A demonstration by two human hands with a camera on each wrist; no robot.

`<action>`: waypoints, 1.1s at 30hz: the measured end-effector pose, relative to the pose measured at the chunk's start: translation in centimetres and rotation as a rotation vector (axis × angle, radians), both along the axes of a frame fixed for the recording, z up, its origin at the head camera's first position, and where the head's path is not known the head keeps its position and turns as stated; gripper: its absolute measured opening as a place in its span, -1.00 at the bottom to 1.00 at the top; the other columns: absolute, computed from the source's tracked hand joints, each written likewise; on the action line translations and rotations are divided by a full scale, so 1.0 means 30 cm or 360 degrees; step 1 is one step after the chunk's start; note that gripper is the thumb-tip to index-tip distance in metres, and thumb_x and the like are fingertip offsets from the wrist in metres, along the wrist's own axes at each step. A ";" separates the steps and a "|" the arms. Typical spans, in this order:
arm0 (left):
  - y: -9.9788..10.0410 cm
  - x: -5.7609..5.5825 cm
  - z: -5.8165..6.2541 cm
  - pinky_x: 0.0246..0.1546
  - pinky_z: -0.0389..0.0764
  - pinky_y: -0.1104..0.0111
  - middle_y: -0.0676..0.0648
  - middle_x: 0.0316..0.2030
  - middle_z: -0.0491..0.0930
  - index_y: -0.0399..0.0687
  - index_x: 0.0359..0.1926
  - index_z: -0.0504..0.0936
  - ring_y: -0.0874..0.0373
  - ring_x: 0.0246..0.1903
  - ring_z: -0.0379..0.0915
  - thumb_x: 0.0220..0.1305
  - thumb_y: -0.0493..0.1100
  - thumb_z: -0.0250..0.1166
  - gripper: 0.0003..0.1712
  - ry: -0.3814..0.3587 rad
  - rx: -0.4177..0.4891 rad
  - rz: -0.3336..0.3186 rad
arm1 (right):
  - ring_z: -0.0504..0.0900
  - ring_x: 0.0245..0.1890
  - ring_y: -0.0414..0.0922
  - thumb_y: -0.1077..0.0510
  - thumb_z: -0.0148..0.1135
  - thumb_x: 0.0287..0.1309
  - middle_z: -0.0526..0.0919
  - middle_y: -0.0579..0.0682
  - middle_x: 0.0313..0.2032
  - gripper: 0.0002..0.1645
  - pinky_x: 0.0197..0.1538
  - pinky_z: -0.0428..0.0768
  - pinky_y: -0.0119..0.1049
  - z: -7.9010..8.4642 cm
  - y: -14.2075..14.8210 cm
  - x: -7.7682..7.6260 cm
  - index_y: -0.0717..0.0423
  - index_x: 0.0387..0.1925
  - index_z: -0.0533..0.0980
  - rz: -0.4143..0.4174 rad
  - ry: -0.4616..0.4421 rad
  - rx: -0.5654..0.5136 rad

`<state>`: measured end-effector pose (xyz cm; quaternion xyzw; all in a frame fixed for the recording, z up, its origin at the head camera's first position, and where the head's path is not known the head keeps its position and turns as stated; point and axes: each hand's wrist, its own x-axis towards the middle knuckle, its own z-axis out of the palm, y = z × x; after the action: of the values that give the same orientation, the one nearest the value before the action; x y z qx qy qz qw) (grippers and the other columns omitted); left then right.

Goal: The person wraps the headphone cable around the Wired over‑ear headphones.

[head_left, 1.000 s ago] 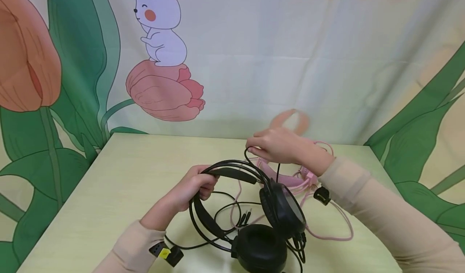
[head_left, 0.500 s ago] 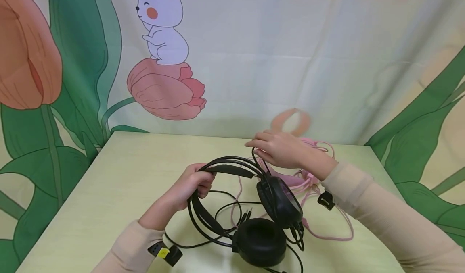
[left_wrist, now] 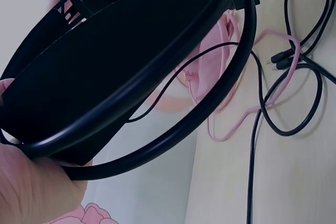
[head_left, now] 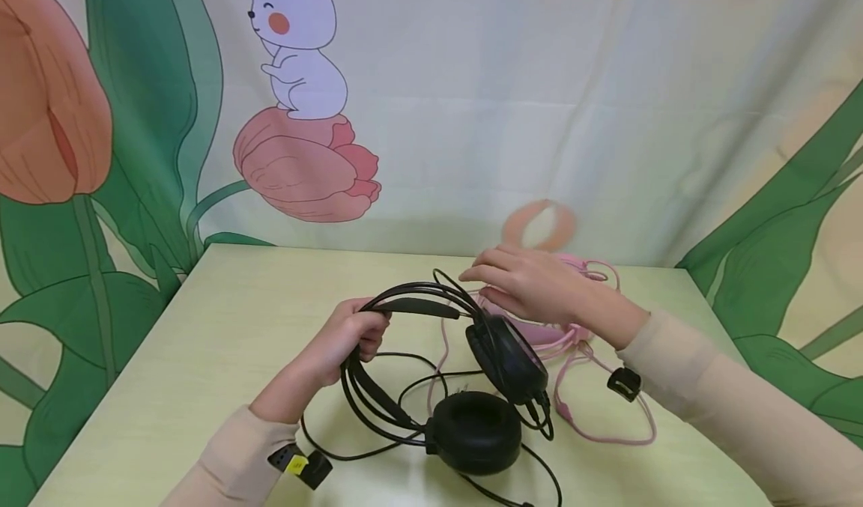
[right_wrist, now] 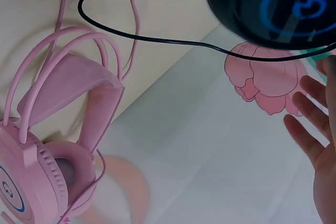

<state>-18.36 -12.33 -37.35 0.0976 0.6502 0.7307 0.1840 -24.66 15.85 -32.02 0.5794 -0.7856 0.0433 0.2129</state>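
In the head view my left hand [head_left: 344,338] grips the top of a black headset's headband [head_left: 418,307], raised over the table. Its round ear cups [head_left: 475,432] face down and to the right. The left wrist view shows the hand [left_wrist: 42,187] wrapped at the band's end [left_wrist: 131,77]. My right hand [head_left: 533,282] hovers beside the upper ear cup, fingers extended and holding nothing. From the right wrist, those loose fingers [right_wrist: 307,114] appear apart from the thin black cable [right_wrist: 173,41] that loops under the ear cup [right_wrist: 236,19].
A pink headset [right_wrist: 71,87] lies at the back of the table [head_left: 236,357], partly behind my right hand in the head view. Its pink cord [head_left: 607,439] curls to the right. Black cord with two audio plugs [left_wrist: 282,59] lies on the tabletop. A printed curtain [head_left: 438,117] hangs behind.
My right hand has let go of the black cable and spread its fingers. The cable loop now stands above the headband. The black headset has shifted slightly left and up in my left hand.
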 end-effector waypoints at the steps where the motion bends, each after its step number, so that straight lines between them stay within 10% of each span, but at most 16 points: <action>1: -0.002 -0.002 -0.002 -0.69 -0.01 0.46 0.11 -0.74 -0.01 -0.14 -0.60 0.21 0.26 -0.73 -0.13 0.07 -0.34 -0.07 -0.84 -0.0002 -0.0005 0.0004 | 0.53 -0.19 -0.14 0.13 0.10 0.18 0.56 -0.06 -0.16 -0.66 -0.21 0.56 -0.31 0.004 -0.001 0.008 0.03 0.01 0.48 0.0036 0.0026 -0.0023; 11: -0.020 -0.013 -0.001 -0.69 0.04 0.48 0.11 -0.74 0.02 -0.17 -0.58 0.21 0.26 -0.73 -0.08 0.09 -0.33 -0.06 -0.85 -0.0011 -0.0067 0.0070 | 0.54 -0.19 -0.10 0.21 0.12 0.11 0.57 -0.01 -0.19 -0.74 -0.15 0.55 -0.30 0.024 -0.021 0.085 0.06 -0.12 0.52 0.0313 0.0134 -0.0073; 33: -0.001 -0.011 -0.011 -0.69 0.03 0.47 0.11 -0.75 0.05 -0.15 -0.59 0.24 0.27 -0.73 -0.07 0.08 -0.33 -0.02 -0.84 -0.0039 -0.0075 0.0083 | 0.40 -0.35 -0.11 0.10 0.13 0.14 0.44 -0.08 -0.40 -0.88 -0.24 0.45 -0.34 0.014 -0.070 0.120 0.06 -0.38 0.42 0.0325 0.0374 0.0161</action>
<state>-18.68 -12.34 -37.69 0.0674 0.6673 0.7208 0.1750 -21.07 13.76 -31.61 0.6673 -0.6935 -0.0428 0.2683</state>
